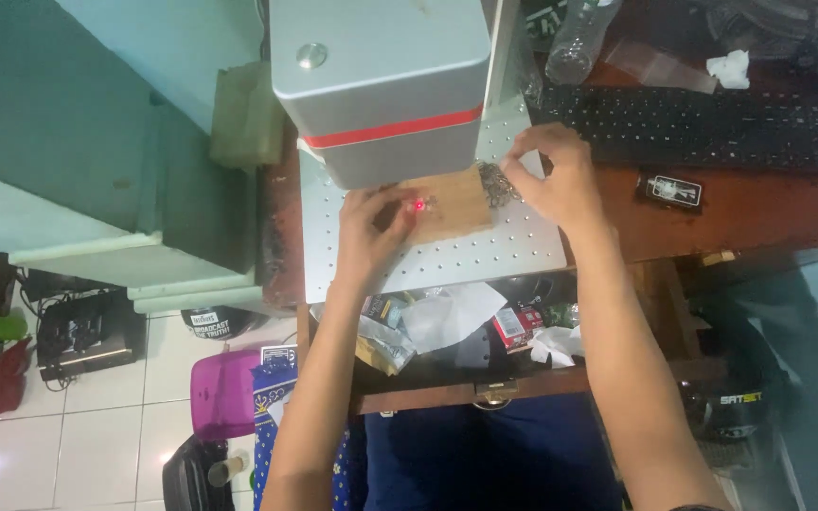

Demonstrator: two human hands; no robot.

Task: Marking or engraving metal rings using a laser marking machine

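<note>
A flat brown wooden piece [452,203] lies on a white perforated metal plate [485,255] under the grey machine head with a red stripe [381,85]. My left hand [371,232] rests on the wood's left end, fingers bent on its edge, with a red light dot beside them. My right hand [556,175] touches the wood's right end, where a dark engraved pattern [497,183] shows. Whether either hand pinches the wood or only presses it is unclear.
A black keyboard [712,128] lies to the right on the brown desk, with a small black device [671,190] in front of it. A plastic bottle [579,38] stands behind. An open drawer [471,331] below holds crumpled papers and packets. A purple box [224,393] sits on the tiled floor.
</note>
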